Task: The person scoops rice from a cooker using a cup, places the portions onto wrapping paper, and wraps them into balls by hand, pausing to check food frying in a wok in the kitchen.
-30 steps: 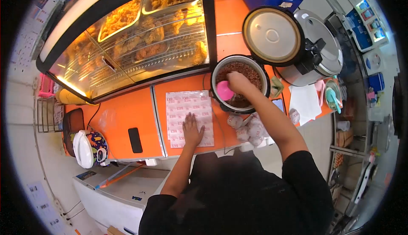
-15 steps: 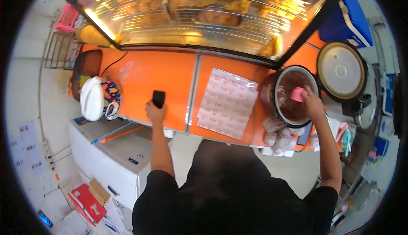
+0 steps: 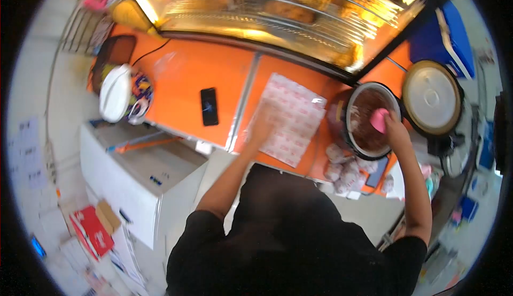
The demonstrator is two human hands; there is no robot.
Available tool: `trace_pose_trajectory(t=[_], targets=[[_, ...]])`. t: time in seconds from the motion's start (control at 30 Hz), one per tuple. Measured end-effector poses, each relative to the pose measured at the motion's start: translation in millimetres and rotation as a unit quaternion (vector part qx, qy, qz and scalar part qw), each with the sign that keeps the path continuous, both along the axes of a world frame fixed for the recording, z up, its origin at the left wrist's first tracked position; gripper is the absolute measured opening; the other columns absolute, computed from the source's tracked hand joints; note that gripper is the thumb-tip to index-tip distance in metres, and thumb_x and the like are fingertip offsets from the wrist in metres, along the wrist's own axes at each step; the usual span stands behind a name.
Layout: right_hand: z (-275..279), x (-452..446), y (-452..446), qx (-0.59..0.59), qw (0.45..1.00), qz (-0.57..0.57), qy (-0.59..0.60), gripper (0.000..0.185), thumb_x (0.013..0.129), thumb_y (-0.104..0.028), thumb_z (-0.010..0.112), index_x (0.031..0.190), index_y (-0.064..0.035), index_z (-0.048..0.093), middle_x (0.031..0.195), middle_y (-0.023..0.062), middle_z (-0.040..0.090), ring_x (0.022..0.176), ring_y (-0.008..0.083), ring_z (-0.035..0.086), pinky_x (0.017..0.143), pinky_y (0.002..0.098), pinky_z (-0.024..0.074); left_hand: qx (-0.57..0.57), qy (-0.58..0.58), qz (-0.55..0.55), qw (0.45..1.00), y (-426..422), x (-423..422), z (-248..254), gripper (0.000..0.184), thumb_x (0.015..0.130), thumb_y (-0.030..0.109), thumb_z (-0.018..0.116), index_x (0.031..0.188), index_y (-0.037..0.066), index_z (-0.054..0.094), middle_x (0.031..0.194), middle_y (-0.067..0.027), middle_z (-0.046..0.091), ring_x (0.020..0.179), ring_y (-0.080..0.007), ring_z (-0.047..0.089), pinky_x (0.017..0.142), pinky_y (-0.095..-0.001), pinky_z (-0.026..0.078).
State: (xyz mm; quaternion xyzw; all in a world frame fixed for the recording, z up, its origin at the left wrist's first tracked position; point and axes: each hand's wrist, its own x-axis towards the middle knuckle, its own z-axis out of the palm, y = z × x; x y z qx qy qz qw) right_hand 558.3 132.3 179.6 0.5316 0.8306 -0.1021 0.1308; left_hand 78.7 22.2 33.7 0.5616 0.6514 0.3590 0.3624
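My left hand (image 3: 267, 123), smeared by motion, is over the left part of the printed wrapping sheets (image 3: 294, 122) on the orange counter. In my right hand (image 3: 394, 130) is a pink scoop (image 3: 380, 120), held inside the open round cooker (image 3: 352, 138) above its reddish-brown contents. A black phone (image 3: 209, 106) lies on the counter left of the sheets. Several wrapped bundles (image 3: 347, 174) sit at the counter's front edge, just below the cooker. The cooker's raised lid (image 3: 432, 97) stands to its right.
A lit glass display case (image 3: 256, 34) with fried food runs along the back. At the left stands a white-lidded patterned container (image 3: 116, 94). A blue cooler (image 3: 454, 39) is at the back right. Another phone (image 3: 378, 172) lies beside the bundles.
The view has swung. My left hand went from the sheets to the black phone and is now back over the sheets. My right hand stays at the cooker with the scoop.
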Motion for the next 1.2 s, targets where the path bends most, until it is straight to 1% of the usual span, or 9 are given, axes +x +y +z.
trace_pose_trajectory(t=[0.07, 0.13, 0.23, 0.4, 0.47, 0.6, 0.7, 0.8, 1.2], targets=[[0.0, -0.5, 1.7, -0.028, 0.999, -0.019, -0.003, 0.05, 0.074, 0.004, 0.068, 0.122, 0.0042, 0.054, 0.118, 0.0287, 0.059, 0.102, 0.0493, 0.065, 0.088, 0.0555, 0.0549, -0.209, -0.2, -0.319, 0.902, -12.0, 80.9, 29.3, 0.039, 0.101, 0.031, 0.062, 0.125, -0.001, 0.068, 0.133, -0.0173, 0.065, 0.132, -0.0314, 0.056, 0.115, -0.0436, 0.041], [-1.7, 4.0, 11.3, -0.033, 0.998, -0.037, 0.025, 0.056, 0.065, 0.002, 0.076, 0.117, 0.0056, 0.056, 0.117, 0.0288, 0.061, 0.108, 0.0492, 0.063, 0.093, 0.0518, 0.0547, -0.476, -0.394, -0.264, 0.741, -17.2, 137.0, 91.9, 0.056, 0.1, 0.036, 0.068, 0.143, 0.003, 0.053, 0.137, -0.0154, 0.06, 0.128, -0.0277, 0.057, 0.104, -0.0416, 0.052], [8.6, -5.6, 11.9, -0.029, 0.998, -0.004, 0.052, 0.056, 0.062, 0.0, 0.077, 0.115, 0.0074, 0.061, 0.12, 0.0298, 0.062, 0.107, 0.0488, 0.064, 0.094, 0.0502, 0.0549, -0.401, -0.53, -0.167, 0.728, -38.6, 217.4, 24.5, 0.056, 0.099, 0.024, 0.068, 0.145, 0.004, 0.043, 0.133, -0.0125, 0.057, 0.124, -0.0273, 0.059, 0.105, -0.0413, 0.052], [28.4, -31.7, 13.2, -0.134, 0.99, -0.027, 0.045, 0.054, 0.061, -0.003, 0.078, 0.113, 0.0074, 0.067, 0.117, 0.0321, 0.065, 0.11, 0.0473, 0.064, 0.096, 0.0482, 0.053, -0.39, -0.658, -0.035, 0.644, -32.1, 234.2, 34.8, 0.05, 0.096, 0.009, 0.065, 0.14, 0.008, 0.041, 0.115, -0.0063, 0.056, 0.112, -0.0199, 0.06, 0.104, -0.0402, 0.053], [34.4, -42.3, 13.2, -0.188, 0.979, -0.054, 0.053, 0.049, 0.062, -0.004, 0.079, 0.109, 0.0071, 0.068, 0.115, 0.0314, 0.067, 0.11, 0.0454, 0.064, 0.095, 0.0477, 0.0526, -0.32, -0.613, -0.071, 0.718, -41.6, 240.4, 28.8, 0.049, 0.096, 0.007, 0.064, 0.139, 0.011, 0.042, 0.113, -0.0046, 0.055, 0.107, -0.0172, 0.059, 0.103, -0.0388, 0.054], [-1.3, -17.6, 3.1, -0.156, 0.977, -0.084, 0.118, 0.042, 0.063, -0.006, 0.081, 0.1, 0.0078, 0.068, 0.102, 0.0256, 0.071, 0.099, 0.0435, 0.068, 0.088, 0.0464, 0.0541, -0.341, -0.666, -0.052, 0.661, -42.2, 248.2, 20.8, 0.046, 0.094, 0.001, 0.065, 0.136, 0.012, 0.048, 0.109, -0.0044, 0.056, 0.104, -0.0142, 0.06, 0.097, -0.0335, 0.055], [-25.5, -10.1, -0.5, 0.028, 0.974, 0.099, 0.201, 0.038, 0.064, -0.004, 0.08, 0.098, 0.0097, 0.069, 0.083, 0.0195, 0.072, 0.079, 0.0361, 0.072, 0.075, 0.0425, 0.0569, -0.274, -0.631, -0.108, 0.718, -43.2, 252.7, 7.2, 0.029, 0.092, -0.001, 0.067, 0.12, 0.006, 0.067, 0.105, -0.0081, 0.062, 0.103, -0.0171, 0.063, 0.097, -0.03, 0.055], [5.1, -53.4, 9.6, -0.232, 0.951, -0.09, 0.184, 0.034, 0.066, 0.0, 0.077, 0.097, 0.0115, 0.07, 0.072, 0.0144, 0.07, 0.066, 0.025, 0.071, 0.062, 0.0367, 0.0575, -0.111, -0.466, -0.248, 0.842, -39.1, 244.3, -0.3, 0.007, 0.088, -0.004, 0.071, 0.084, 0.0, 0.076, 0.093, -0.0107, 0.066, 0.097, -0.017, 0.064, 0.095, -0.0297, 0.055], [-7.3, -62.0, -1.0, -0.318, 0.87, -0.289, 0.243, 0.024, 0.087, -0.005, 0.07, 0.104, 0.0118, 0.069, 0.079, 0.0093, 0.07, 0.065, 0.0148, 0.068, 0.056, 0.029, 0.0575, 0.044, -0.27, -0.351, 0.896, -24.1, 254.0, -23.5, 0.011, 0.081, 0.015, 0.072, 0.083, 0.004, 0.074, 0.082, -0.0214, 0.07, 0.086, -0.033, 0.063, 0.093, -0.0447, 0.05]])
